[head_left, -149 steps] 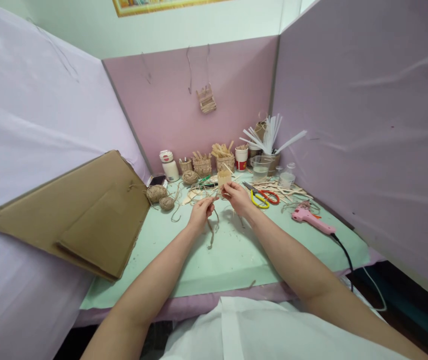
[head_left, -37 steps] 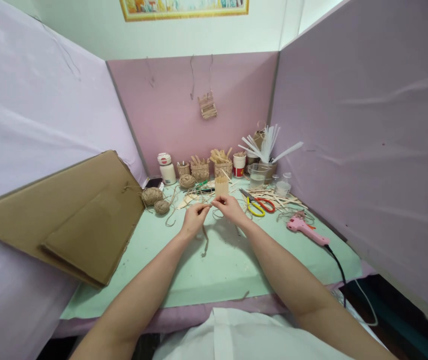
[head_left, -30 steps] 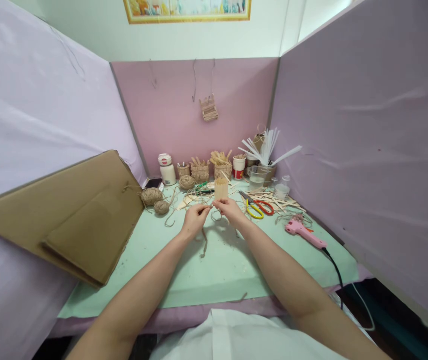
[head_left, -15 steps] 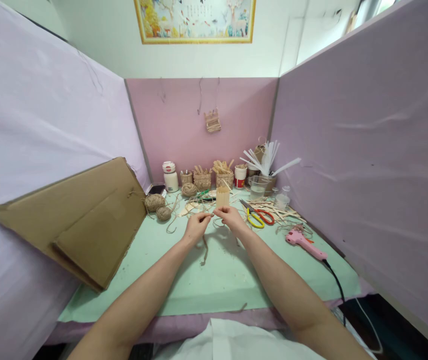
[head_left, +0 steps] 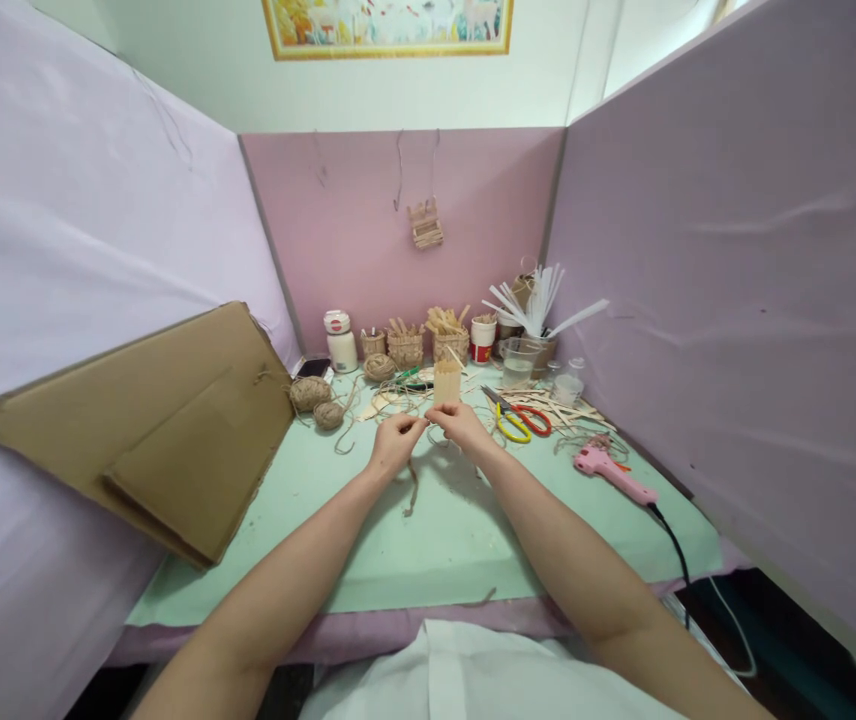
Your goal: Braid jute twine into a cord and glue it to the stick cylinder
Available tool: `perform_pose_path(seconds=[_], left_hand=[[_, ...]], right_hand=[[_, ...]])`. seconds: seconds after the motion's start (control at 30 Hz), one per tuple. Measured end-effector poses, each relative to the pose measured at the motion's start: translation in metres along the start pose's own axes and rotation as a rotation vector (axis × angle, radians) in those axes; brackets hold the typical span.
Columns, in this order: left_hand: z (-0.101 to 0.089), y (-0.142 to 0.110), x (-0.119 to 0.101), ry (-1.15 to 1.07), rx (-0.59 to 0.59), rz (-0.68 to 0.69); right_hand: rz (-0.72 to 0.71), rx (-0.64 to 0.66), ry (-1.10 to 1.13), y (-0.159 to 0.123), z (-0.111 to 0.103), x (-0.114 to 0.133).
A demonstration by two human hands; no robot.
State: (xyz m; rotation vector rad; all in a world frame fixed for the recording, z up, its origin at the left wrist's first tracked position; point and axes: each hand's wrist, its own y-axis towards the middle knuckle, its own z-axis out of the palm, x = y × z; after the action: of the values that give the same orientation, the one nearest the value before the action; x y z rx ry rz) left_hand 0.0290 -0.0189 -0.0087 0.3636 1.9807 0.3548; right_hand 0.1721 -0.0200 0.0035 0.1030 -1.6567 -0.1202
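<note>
Close together over the middle of the table, both hands pinch with their fingertips almost meeting. My left hand [head_left: 396, 442] is closed on a strand of jute twine [head_left: 413, 492], whose frayed end hangs below it. Thumb and fingers of my right hand [head_left: 461, 428] are pressed together on the same twine; the bit between the fingertips is too small to see well. Just beyond the right hand stands a small upright panel of flat wooden sticks [head_left: 447, 382]. Scissors [head_left: 516, 416] with yellow and red handles lie to its right.
A pink glue gun [head_left: 614, 474] with a black cord lies at right, near scattered wooden strips [head_left: 563, 412]. Twine balls [head_left: 310, 394] and leaning cardboard [head_left: 173, 440] are at left. Along the back stand a white jar [head_left: 341, 345], stick-filled baskets [head_left: 405, 348] and a water cup [head_left: 518, 370].
The camera view has tipped slightly downward, so the background sits higher. My hands keep nearly the same pinch, with only a slight shift of the fingers.
</note>
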Motion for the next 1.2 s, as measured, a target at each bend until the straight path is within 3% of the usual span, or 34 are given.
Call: perform_pose_path(seconds=[0.5, 0.7, 0.87, 1.1, 1.2], left_hand=[[0.0, -0.002, -0.002, -0.13, -0.089, 0.022], [0.003, 0.002, 0.006, -0.265, -0.014, -0.137], [0.005, 0.004, 0.012, -0.374, -0.024, -0.22], [0.003, 0.005, 0.008, -0.655, 0.004, -0.349], [-0.001, 0.004, 0.001, -0.817, 0.101, -0.416]], right_hand=[[-0.172, -0.013, -0.165, 0.004, 0.002, -0.008], [-0.196, -0.042, -0.249, 0.002, 0.003, -0.005], [-0.215, -0.036, -0.266, 0.004, 0.004, -0.009], [-0.172, 0.003, -0.156, 0.007, 0.003, -0.011], [-0.124, 0.049, -0.084, 0.007, 0.002, -0.011]])
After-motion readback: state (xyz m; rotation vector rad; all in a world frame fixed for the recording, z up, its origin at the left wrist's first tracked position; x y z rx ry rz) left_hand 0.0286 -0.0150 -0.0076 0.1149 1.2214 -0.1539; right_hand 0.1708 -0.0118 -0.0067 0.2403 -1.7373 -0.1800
